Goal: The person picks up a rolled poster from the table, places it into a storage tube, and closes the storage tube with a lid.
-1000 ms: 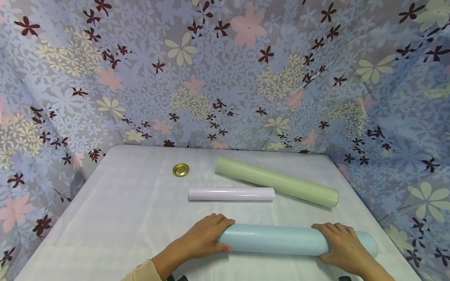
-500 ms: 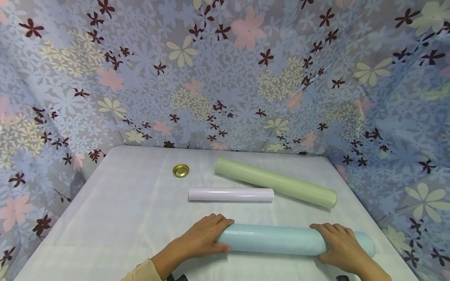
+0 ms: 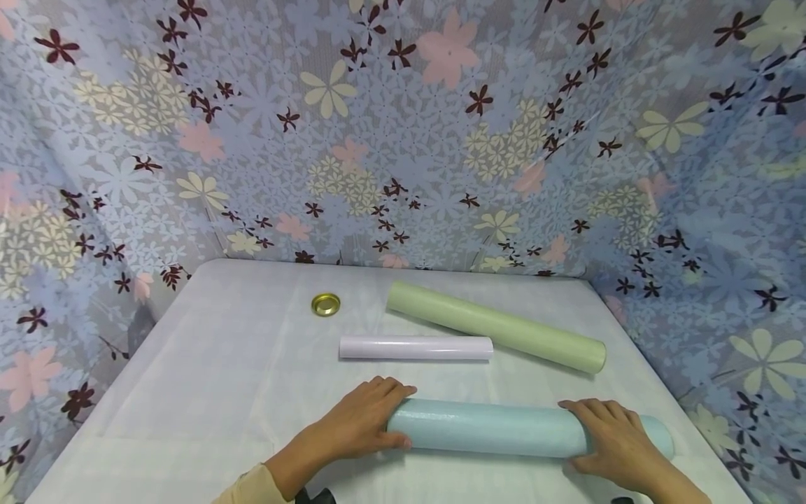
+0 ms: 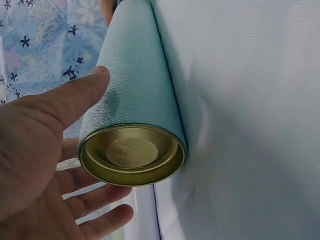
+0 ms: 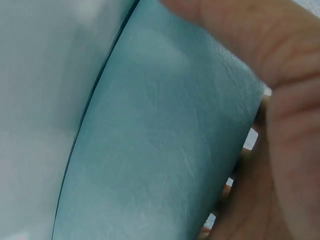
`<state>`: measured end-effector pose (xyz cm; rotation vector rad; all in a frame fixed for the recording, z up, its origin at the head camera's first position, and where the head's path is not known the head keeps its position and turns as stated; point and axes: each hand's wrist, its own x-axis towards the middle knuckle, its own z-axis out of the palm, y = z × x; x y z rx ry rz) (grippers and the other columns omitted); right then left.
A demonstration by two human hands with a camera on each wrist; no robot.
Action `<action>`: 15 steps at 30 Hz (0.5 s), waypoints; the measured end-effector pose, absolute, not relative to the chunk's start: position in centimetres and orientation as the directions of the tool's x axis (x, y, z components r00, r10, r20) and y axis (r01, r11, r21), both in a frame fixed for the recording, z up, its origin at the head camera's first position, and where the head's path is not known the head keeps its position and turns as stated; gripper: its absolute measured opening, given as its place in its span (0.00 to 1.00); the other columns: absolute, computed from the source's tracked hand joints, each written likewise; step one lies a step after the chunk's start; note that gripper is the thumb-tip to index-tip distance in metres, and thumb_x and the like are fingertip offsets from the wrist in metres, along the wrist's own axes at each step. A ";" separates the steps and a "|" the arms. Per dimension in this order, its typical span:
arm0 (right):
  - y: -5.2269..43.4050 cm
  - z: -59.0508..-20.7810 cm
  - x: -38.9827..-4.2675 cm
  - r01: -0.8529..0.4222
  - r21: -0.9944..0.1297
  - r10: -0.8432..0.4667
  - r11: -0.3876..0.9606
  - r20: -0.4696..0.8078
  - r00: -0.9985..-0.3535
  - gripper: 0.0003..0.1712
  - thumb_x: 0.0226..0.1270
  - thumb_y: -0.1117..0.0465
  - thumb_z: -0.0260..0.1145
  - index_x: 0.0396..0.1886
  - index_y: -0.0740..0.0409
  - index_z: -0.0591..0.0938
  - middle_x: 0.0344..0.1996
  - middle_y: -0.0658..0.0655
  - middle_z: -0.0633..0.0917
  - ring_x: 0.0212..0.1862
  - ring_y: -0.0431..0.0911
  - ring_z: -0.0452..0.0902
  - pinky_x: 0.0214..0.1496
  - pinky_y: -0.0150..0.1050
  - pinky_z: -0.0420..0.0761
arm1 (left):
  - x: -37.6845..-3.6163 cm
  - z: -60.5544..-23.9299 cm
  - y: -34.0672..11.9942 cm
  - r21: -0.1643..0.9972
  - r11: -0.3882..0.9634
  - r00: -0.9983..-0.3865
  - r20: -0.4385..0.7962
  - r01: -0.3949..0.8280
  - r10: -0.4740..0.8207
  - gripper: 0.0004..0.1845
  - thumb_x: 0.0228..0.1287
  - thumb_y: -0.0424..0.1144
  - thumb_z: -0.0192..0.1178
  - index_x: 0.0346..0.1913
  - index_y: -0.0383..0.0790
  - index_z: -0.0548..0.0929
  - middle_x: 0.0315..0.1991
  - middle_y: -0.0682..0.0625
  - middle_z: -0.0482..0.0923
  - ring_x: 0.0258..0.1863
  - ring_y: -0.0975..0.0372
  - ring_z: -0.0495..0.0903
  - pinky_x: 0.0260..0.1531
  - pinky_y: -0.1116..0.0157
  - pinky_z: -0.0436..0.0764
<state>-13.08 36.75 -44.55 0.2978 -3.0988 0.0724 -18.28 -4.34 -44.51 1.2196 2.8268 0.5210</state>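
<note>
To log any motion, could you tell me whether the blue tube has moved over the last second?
No. The blue tube lies just as far from the white roll.

So the tabletop [image 3: 208, 378] has a white cloth over it, a bit creased. Up around 11 o'clock there's a little round gold lid [image 3: 325, 304] lying flat, on its own. Dead center is a thin white roll [image 3: 415, 348] lying sideways, pretty glossy. Just behind it, toward 1 o'clock, a fatter green tube [image 3: 497, 327] sits at a slant, its left end further back and its right end closer, near the white roll's right tip but not touching as far as I can see. Behind and on both sides hangs a floral curtain [image 3: 403, 126], bluish with pink, cream and dark red flowers.
</note>
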 end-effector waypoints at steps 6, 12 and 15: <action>37.1 -44.0 -13.0 -0.195 -0.059 -0.194 0.979 0.036 -0.980 0.55 0.25 0.29 0.75 0.60 0.44 0.73 0.52 0.53 0.77 0.53 0.57 0.71 0.47 0.62 0.67 | -18.2 -43.9 -4.5 0.320 0.637 -0.699 0.137 0.701 0.701 0.37 0.59 0.64 0.56 0.67 0.48 0.66 0.56 0.54 0.73 0.54 0.62 0.72 0.55 0.60 0.73; 36.9 -43.1 -13.0 -0.226 -0.077 -0.220 0.971 0.079 -0.972 0.54 0.29 0.29 0.74 0.60 0.44 0.72 0.53 0.52 0.77 0.53 0.57 0.71 0.47 0.60 0.67 | -18.2 -43.3 -4.7 0.338 0.644 -0.713 0.136 0.686 0.688 0.37 0.60 0.64 0.54 0.68 0.49 0.65 0.58 0.55 0.73 0.56 0.62 0.72 0.57 0.59 0.73; 36.9 -42.7 -13.1 -0.250 -0.078 -0.242 0.965 0.106 -0.965 0.53 0.30 0.29 0.73 0.61 0.45 0.72 0.52 0.53 0.77 0.53 0.57 0.71 0.46 0.60 0.67 | -18.2 -43.1 -4.8 0.343 0.646 -0.716 0.135 0.682 0.684 0.36 0.60 0.64 0.54 0.68 0.50 0.65 0.59 0.54 0.72 0.57 0.61 0.72 0.58 0.58 0.73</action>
